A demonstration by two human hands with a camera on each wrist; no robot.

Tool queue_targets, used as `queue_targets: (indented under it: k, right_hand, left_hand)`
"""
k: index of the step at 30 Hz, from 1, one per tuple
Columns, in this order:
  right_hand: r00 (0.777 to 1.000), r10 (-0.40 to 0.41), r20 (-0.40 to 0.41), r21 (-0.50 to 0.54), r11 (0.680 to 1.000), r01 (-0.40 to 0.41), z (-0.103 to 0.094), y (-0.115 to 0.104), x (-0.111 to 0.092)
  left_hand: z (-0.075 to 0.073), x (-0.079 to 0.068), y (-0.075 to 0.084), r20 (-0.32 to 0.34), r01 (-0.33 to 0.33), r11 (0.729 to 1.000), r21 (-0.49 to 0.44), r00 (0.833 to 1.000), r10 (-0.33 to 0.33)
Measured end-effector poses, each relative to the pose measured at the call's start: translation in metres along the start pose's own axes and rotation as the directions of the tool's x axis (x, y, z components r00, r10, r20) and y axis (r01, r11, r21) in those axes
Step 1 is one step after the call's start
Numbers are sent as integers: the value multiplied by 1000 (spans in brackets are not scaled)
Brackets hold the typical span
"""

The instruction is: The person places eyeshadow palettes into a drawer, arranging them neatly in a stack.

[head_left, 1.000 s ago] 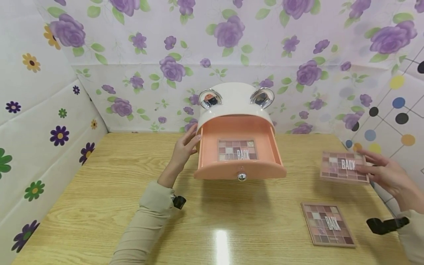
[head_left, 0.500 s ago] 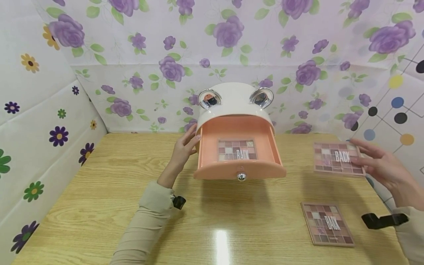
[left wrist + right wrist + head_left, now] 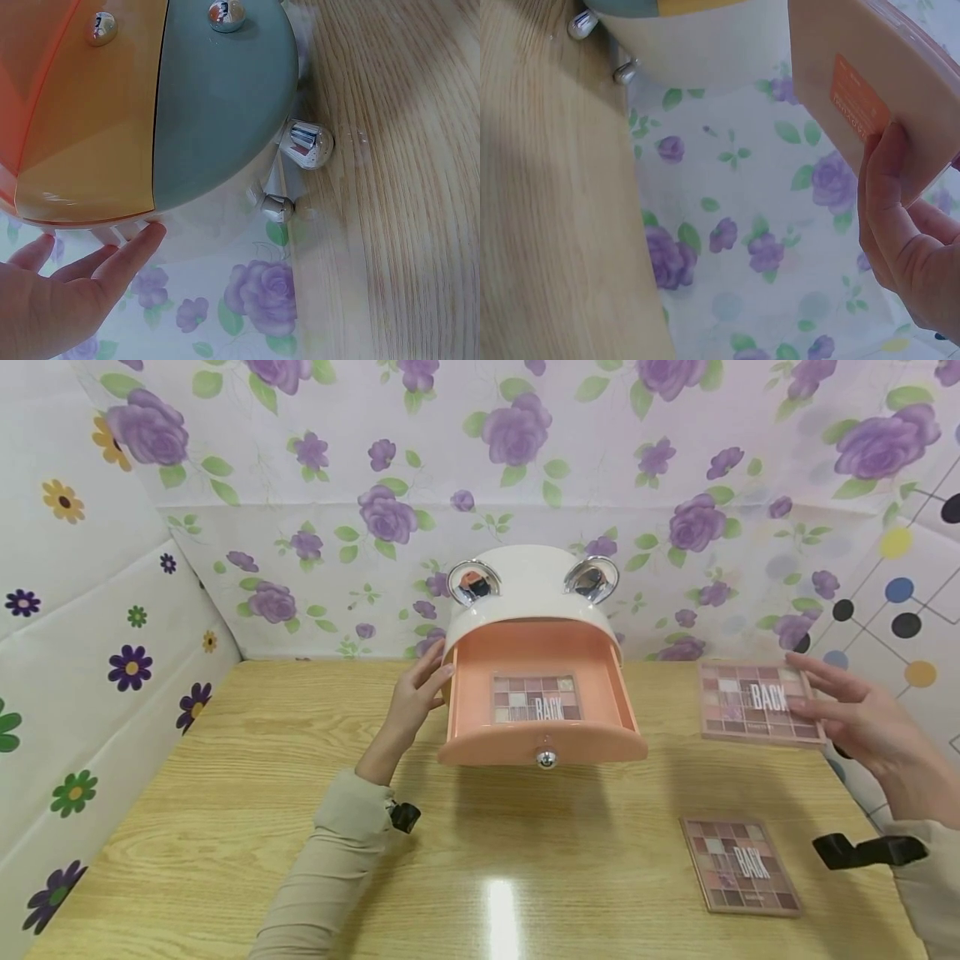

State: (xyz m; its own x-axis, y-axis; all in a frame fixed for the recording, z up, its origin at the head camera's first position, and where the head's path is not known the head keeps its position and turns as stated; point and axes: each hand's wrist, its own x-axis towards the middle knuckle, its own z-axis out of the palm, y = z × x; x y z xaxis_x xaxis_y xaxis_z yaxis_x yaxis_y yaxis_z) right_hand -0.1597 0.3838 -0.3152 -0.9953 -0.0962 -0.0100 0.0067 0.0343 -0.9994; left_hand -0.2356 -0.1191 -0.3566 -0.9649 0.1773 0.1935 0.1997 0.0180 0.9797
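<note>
At the right, my right hand pinches an eyeshadow palette by its right edge, lid with "BACK" facing up, raised above the table. The right wrist view shows its plain beige underside with an orange label. My left hand rests straight fingers against the left side of a white frog-shaped drawer box. Its top peach drawer is pulled out, and a second eyeshadow palette lies inside. Lower drawers, yellow and grey-green, are closed in the left wrist view.
A third eyeshadow palette lies on the wooden table at the front right. Flowered sheeting stands behind the box, with patterned sheeting at both sides. Small silver feet support the box.
My right hand has carried the gripped palette leftward and up, away from the table's right edge. My left hand stays at the box, and the drawer has not moved.
</note>
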Motion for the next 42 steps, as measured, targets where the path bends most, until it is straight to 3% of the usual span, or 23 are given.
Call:
queue_targets:
  k: [9,17,25,33,42]
  right_hand:
    - [997,-47,53,-35,998,49,12,-15,3]
    - [992,-102,70,86,992,96,25,-25,5]
    - [996,-40,81,-41,998,43,39,-37,6]
    - [996,17,92,43,999,-21,55,-48,9]
    - [993,-24,120,53,998,18,76,-52,15]
  left_hand:
    - [0,-1,2,-4,3,1000,5,1000,-3]
    - [0,-1,1,-4,4,1000,3,1000,-4]
    - [-1,0,-1,-7,8,1000,0,1000,-8]
    - [0,1,-1,-3,8,1000,-12,1000,-8]
    - [0,0,0,-8,15,1000,-2,1000,-15]
